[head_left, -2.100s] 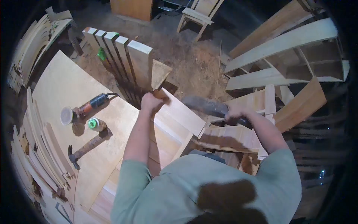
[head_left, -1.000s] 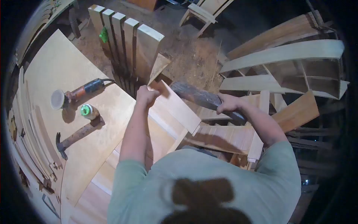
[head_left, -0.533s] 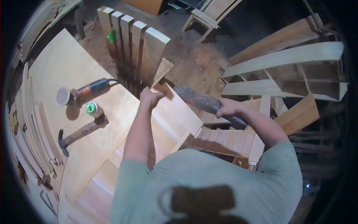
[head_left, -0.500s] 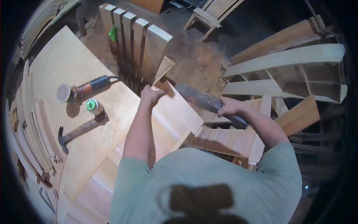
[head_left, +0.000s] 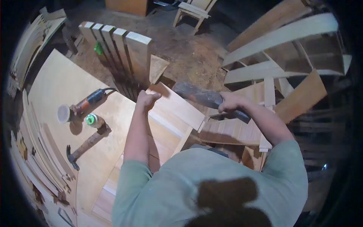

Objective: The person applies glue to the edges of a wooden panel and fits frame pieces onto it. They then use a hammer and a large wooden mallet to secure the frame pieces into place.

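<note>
Closest to you, your left hand [head_left: 145, 100] pinched the far corner of the board [head_left: 177, 108]; just right of the board, your right hand [head_left: 228, 103] clenched the blade [head_left: 198, 94], its long axis slanting toward that corner.

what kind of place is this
Most likely a woodworking shop: cut boards stand on a floor strewn with sawdust, and a sander and hammer lie on the plywood bench.

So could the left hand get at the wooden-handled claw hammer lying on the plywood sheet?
Probably yes, once it lets go: the left hand grips the pale wooden board, and bare plywood sheet lies open toward the wooden-handled claw hammer.
</note>
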A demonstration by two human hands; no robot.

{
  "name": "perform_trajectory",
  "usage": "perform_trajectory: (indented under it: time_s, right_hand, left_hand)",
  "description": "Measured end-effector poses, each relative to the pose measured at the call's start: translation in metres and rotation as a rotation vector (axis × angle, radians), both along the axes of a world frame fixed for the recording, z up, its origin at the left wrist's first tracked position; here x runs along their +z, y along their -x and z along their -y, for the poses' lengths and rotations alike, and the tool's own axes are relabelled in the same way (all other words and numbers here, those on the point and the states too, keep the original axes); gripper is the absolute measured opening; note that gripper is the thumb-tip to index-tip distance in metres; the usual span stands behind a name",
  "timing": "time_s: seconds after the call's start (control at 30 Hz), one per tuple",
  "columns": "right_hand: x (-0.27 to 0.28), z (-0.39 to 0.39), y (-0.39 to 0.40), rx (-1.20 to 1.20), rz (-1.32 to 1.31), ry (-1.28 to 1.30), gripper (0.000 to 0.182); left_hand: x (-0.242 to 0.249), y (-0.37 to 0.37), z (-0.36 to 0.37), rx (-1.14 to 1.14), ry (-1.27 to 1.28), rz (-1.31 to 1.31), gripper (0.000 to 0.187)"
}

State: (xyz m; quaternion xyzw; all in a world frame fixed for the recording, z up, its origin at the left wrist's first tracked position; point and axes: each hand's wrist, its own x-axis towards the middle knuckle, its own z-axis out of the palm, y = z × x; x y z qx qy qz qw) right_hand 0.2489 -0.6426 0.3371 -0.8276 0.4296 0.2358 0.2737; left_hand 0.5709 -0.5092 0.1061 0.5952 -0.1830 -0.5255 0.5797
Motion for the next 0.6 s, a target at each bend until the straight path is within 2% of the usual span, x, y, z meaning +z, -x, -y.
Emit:
perform_trajectory:
  time_s: [0.03, 0.07, 0.1, 0.13, 0.17, 0.2, 0.23, 0.27, 0.3, 0.33, 0.37, 0.43, 0.47, 0.5, 0.53, 0.6]
  right_hand:
    - [0.010, -0.012, -0.002, -0.043, -0.075, 0.003, 0.073]
    - [0.016, -0.023, -0.001, -0.091, -0.145, 0.003, 0.074]
    - [0.011, -0.031, 0.011, -0.123, -0.125, 0.007, 0.074]
    - [0.005, -0.042, 0.027, -0.161, 0.032, 0.022, 0.076]
    - [0.003, -0.054, 0.045, -0.207, 0.183, 0.050, 0.077]
    - [0.006, -0.074, 0.057, -0.364, 0.139, 0.079, 0.075]
    - [-0.001, -0.093, 0.079, -0.441, 0.145, 0.095, 0.075]
    - [-0.014, -0.113, 0.105, -0.580, 0.334, 0.069, 0.073]
    - [-0.022, -0.134, 0.126, -0.716, 0.527, 0.054, 0.071]
    - [-0.001, -0.189, 0.151, -0.784, 0.621, 0.289, 0.070]
    - [0.005, -0.216, 0.168, -0.875, 0.615, 0.315, 0.070]
    - [0.012, -0.257, 0.198, -1.141, 0.634, 0.357, 0.071]
    - [0.006, -0.276, 0.218, -1.097, 0.658, 0.523, 0.071]
    - [-0.002, -0.295, 0.233, -1.250, 0.551, 0.673, 0.067]
    - [-0.010, -0.309, 0.247, -1.383, 0.437, 0.815, 0.063]
    - [-0.015, -0.324, 0.288, -1.444, 0.278, 0.764, 0.066]
  left_hand:
    - [-0.008, 0.000, 0.000, -0.024, -0.001, 0.016, 0.049]
    - [-0.006, 0.001, -0.002, 0.050, 0.039, -0.012, 0.051]
    - [0.014, 0.005, -0.006, 0.120, 0.085, -0.042, 0.054]
    - [0.034, 0.005, -0.015, 0.033, 0.064, -0.047, 0.056]
    - [0.026, 0.005, -0.011, 0.068, -0.008, 0.157, 0.048]
    - [0.010, -0.001, -0.009, -0.045, 0.123, -0.038, 0.039]
    - [0.019, 0.002, -0.013, -0.017, 0.152, 0.058, 0.037]
    - [0.053, 0.008, -0.023, -0.076, 0.121, 0.199, 0.036]
    - [0.011, -0.005, -0.011, -0.049, -0.123, 0.514, 0.044]
    - [0.007, -0.008, -0.009, -0.244, 0.114, 0.052, 0.059]
    - [0.006, -0.009, -0.008, -0.181, -0.013, 0.231, 0.072]
    - [0.007, -0.002, -0.004, -0.041, -0.061, 0.161, 0.071]
    - [-0.008, -0.007, 0.000, -0.003, -0.035, 0.117, 0.071]
    - [-0.007, -0.005, 0.002, 0.049, -0.010, 0.077, 0.071]
    - [-0.001, -0.010, -0.001, -0.068, -0.016, 0.147, 0.072]
    - [-0.029, -0.029, 0.006, -0.087, 0.026, 0.110, 0.071]
